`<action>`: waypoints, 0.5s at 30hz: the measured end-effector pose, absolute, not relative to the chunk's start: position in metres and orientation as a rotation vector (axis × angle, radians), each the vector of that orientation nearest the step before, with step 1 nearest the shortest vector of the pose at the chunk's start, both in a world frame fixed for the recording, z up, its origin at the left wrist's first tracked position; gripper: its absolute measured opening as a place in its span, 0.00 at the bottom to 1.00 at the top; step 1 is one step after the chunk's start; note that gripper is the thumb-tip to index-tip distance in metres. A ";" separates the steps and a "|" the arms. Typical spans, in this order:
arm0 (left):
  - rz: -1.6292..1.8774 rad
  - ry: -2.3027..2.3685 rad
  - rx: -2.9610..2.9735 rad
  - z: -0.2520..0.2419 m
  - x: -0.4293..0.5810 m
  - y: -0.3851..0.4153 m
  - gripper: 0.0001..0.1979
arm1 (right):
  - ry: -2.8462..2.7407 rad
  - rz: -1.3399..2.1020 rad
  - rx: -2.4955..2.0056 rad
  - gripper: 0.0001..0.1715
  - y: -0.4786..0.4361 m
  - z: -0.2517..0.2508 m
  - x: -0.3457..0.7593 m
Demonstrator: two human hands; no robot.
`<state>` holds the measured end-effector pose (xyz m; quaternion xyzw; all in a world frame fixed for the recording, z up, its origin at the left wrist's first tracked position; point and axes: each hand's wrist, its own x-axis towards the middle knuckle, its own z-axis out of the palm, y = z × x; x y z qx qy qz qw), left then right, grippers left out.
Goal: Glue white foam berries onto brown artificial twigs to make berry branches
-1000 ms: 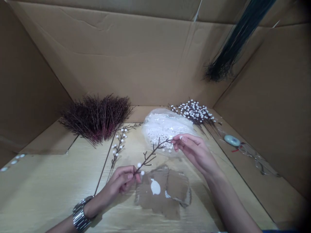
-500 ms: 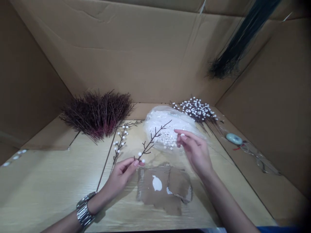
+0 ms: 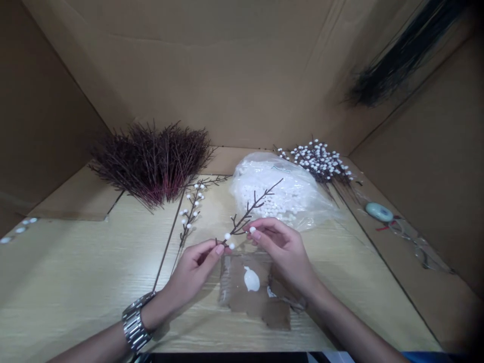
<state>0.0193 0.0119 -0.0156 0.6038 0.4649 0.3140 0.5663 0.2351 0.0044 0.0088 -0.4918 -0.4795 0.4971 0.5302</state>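
My left hand [image 3: 202,262] pinches the lower part of a brown artificial twig [image 3: 242,222], which slants up to the right. Two white balls sit on the twig close to my left fingertips. Between thumb and forefinger, my right hand [image 3: 283,247] grips a white foam ball [image 3: 252,230] at the tip of a side branch. Below the hands lies a torn cardboard piece [image 3: 238,302] with a white glue-like blob [image 3: 251,279] on it. Behind the twig rests a clear plastic bag [image 3: 317,201] full of small white balls.
A large bundle of bare brown twigs [image 3: 151,166] lies at the back left, and a twig with white balls [image 3: 192,212] beside it. White-balled twigs [image 3: 321,159] are piled at the back right. A pale green oval object [image 3: 378,212] and glasses [image 3: 419,247] lie right. Cardboard walls surround the table.
My right hand has moved left and down from beside the bag, bringing the white ball to a side branch of the twig. The left hand keeps its hold. The view has shifted slightly.
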 end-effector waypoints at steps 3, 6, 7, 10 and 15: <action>0.732 1.090 1.413 -0.014 0.020 0.012 0.18 | -1.181 1.162 -1.198 0.08 0.001 0.008 0.233; 0.728 1.088 1.410 -0.015 0.020 0.013 0.18 | -1.232 1.121 -1.203 0.07 0.000 0.008 0.234; 0.726 1.086 1.413 -0.015 0.020 0.013 0.18 | -1.257 1.099 -1.204 0.07 0.000 0.008 0.234; 0.721 1.085 1.434 -0.016 0.019 0.013 0.17 | -1.356 1.002 -1.227 0.07 -0.002 0.007 0.235; 0.699 1.065 1.423 -0.016 0.019 0.012 0.17 | -1.431 0.902 -1.247 0.10 -0.005 0.003 0.236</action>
